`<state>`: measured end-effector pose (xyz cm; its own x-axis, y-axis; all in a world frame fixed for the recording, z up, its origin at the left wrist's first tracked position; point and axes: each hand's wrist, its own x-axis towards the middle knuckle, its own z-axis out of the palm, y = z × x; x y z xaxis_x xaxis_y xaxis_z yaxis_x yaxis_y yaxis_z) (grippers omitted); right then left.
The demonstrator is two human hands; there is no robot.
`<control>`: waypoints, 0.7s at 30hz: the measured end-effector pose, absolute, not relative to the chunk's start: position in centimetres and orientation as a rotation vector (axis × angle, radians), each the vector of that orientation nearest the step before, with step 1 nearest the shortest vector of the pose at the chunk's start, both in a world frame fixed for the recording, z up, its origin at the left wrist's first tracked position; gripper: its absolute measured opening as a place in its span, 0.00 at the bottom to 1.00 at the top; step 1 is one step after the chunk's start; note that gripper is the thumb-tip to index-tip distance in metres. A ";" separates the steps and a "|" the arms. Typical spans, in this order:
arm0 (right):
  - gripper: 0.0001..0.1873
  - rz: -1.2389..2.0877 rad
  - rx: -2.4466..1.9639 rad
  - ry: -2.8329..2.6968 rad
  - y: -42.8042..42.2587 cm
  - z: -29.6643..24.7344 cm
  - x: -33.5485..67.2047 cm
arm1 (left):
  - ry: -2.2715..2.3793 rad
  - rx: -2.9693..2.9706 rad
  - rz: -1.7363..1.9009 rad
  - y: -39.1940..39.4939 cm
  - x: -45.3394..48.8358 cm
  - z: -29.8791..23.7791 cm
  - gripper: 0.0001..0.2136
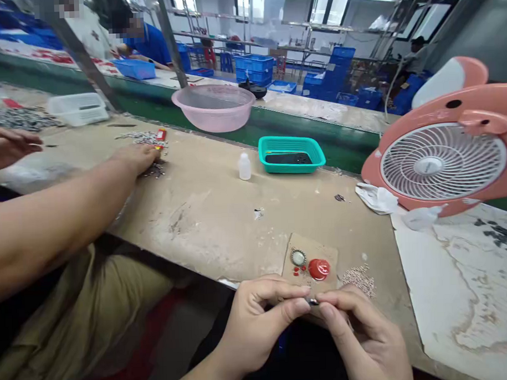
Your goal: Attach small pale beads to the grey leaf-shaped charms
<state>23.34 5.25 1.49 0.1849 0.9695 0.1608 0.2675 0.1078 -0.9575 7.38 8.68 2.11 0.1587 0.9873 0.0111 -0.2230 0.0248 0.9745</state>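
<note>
As I watch from my remote station, the left hand (256, 328) and right hand (366, 333) are nearly closed, their fingertips pinching a small dark metal piece (312, 302) just on the near side of the brown card (310, 260) bearing a red disc (319, 269) and a crimped metal cap (298, 257).

Left hand (260, 323), right hand (362, 330), pinching a small dark part (312, 302), above a cardboard scrap (309, 254) with a red disc (319, 269)
</note>
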 end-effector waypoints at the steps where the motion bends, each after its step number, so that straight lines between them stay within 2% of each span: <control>1: 0.10 0.839 -1.379 -1.280 5.3 1.5 23.3 | 0.925 1.113 1.174 8.8 7.3 2.0 0.06; 15: 0.07 0.791 -1.287 -1.340 5.2 2.0 23.6 | 0.924 1.239 1.164 8.4 7.5 2.7 0.06; 21: 0.10 0.802 -1.309 -1.388 4.9 2.0 23.8 | 0.926 1.263 1.137 8.1 7.5 2.9 0.05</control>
<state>23.76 4.88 2.04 0.1131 0.9675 0.2261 0.2868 0.1861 -0.9397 7.53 8.13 2.90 0.2212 0.9725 0.0735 -0.1256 -0.0463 0.9910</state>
